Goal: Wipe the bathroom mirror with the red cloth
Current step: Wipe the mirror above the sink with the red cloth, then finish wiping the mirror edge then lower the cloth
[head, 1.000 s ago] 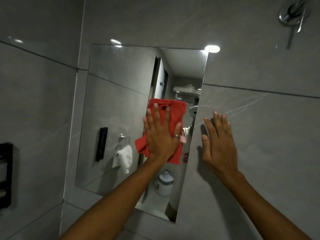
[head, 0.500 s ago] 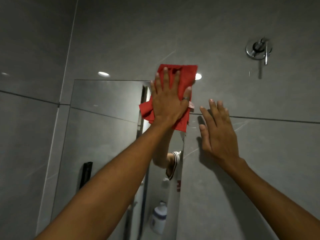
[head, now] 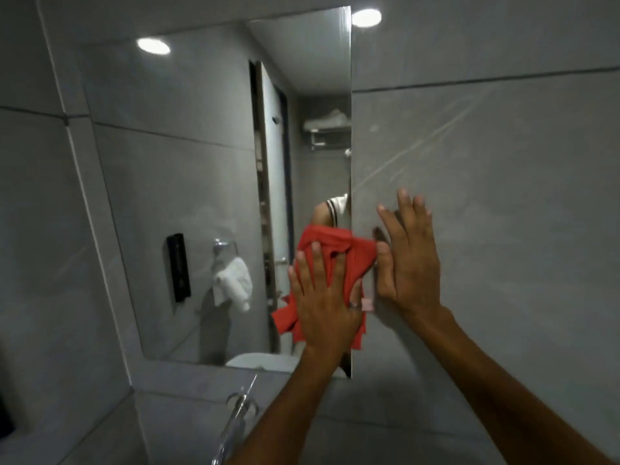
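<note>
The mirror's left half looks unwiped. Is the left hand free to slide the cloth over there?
Probably yes. The left hand presses the cloth flat near the mirror's right edge, and nothing sits on the glass to its left.

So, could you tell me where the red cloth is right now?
The red cloth is pressed under the left hand at the mirror's lower right edge, beside the right hand.

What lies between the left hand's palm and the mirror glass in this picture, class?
In the head view, the red cloth lies between the left hand and the mirror, pressed flat near the mirror's right edge.
</note>
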A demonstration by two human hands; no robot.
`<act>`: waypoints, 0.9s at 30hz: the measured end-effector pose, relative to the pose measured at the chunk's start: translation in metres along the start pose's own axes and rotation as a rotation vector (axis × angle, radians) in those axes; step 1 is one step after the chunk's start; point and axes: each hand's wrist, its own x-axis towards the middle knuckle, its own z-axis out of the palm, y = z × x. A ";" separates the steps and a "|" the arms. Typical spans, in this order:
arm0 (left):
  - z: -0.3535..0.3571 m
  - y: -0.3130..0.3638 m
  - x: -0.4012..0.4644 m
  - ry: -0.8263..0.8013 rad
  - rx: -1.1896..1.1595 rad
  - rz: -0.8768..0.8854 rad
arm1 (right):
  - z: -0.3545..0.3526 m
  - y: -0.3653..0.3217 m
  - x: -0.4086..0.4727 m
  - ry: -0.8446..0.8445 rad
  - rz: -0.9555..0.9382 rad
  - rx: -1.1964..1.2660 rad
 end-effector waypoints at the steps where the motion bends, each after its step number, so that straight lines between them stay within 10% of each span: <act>1: 0.003 -0.002 -0.034 -0.053 -0.007 0.007 | -0.006 -0.004 -0.026 -0.036 0.031 -0.002; 11: -0.036 0.008 -0.215 -0.634 -0.300 -0.278 | -0.082 -0.015 -0.229 -0.376 0.323 0.031; 19: -0.088 0.049 -0.269 -0.726 -1.273 -1.934 | -0.103 -0.041 -0.327 -0.869 1.605 0.487; 23: -0.087 0.069 -0.311 -0.775 -1.320 -2.078 | -0.124 -0.046 -0.379 -0.862 2.144 0.984; 27: -0.073 0.094 -0.367 -1.039 -1.068 -2.019 | -0.148 -0.045 -0.433 -1.021 2.052 0.851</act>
